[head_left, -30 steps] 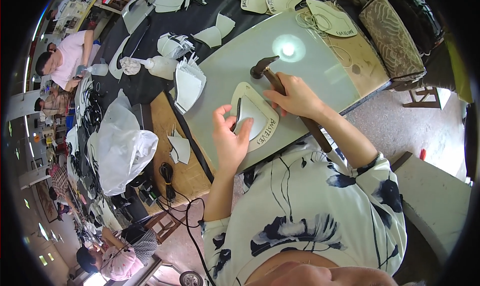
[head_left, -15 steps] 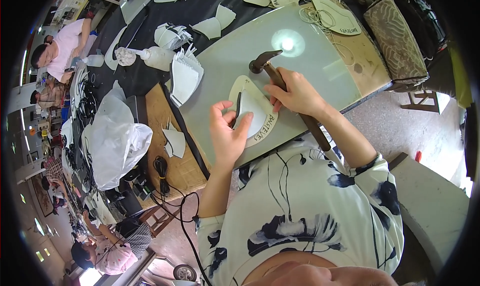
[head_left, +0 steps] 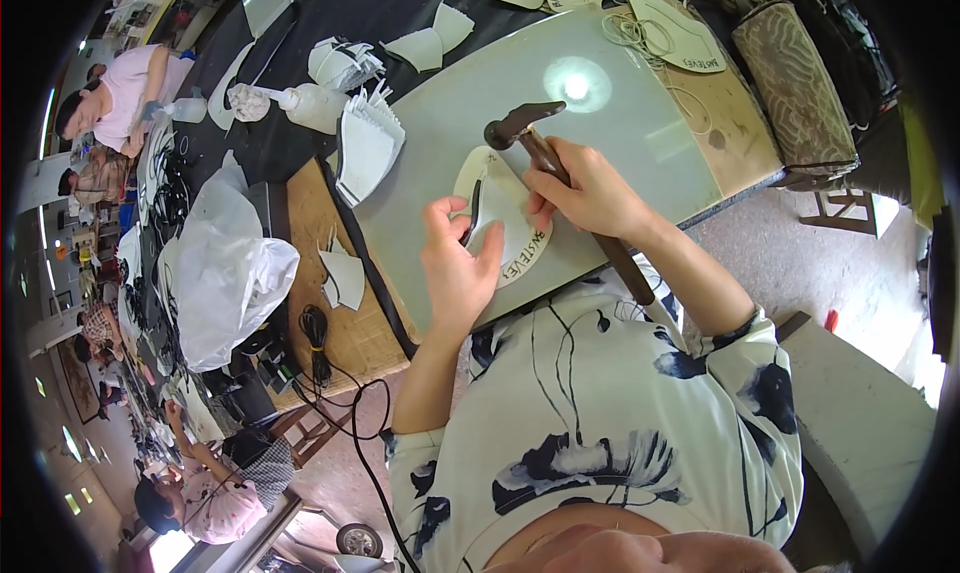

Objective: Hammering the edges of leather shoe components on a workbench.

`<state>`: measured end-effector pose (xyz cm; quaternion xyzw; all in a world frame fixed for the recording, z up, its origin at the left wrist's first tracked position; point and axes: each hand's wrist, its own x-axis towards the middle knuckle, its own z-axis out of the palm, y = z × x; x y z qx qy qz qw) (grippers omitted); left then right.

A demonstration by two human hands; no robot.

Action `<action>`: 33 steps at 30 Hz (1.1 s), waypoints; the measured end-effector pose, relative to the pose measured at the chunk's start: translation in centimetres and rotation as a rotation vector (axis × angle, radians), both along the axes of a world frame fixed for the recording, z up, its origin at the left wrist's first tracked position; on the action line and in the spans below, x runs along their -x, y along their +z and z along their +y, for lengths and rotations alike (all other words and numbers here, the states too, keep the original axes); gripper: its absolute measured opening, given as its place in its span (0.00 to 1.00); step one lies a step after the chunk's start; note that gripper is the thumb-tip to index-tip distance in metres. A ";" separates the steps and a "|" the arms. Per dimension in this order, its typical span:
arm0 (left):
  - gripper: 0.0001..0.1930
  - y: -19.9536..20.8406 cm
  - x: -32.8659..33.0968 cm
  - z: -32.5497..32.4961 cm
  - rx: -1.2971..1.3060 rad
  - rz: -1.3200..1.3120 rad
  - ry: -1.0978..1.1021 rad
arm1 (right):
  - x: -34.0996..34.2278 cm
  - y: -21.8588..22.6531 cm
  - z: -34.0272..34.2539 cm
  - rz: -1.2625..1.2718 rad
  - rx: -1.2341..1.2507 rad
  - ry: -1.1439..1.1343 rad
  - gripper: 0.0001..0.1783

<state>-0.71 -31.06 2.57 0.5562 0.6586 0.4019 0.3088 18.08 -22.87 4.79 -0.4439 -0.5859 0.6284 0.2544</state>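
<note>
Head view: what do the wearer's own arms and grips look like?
The left grip and right grip are bare, without gloves. The left forearm and right forearm are uncovered too, emerging from a short left sleeve and right sleeve, both white with dark blue, brush-like floral print. No watch or bracelet shows.

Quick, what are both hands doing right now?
Left hand: half open, fingers curled at the white piece; can't tell if gripping.
Right hand: closed, holding the hammer.
</note>
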 end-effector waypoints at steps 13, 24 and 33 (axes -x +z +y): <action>0.26 3.2 2.2 0.3 0.251 0.198 -0.053 | 1.6 -0.5 -0.5 -0.175 -0.213 0.218 0.08; 0.23 1.4 3.9 -0.1 0.217 -0.037 -0.062 | 2.0 -0.5 -0.5 -0.179 -0.261 0.233 0.07; 0.21 -0.1 2.3 -2.6 -0.295 0.501 -0.176 | 1.6 -0.6 -0.8 -0.241 -0.341 0.242 0.09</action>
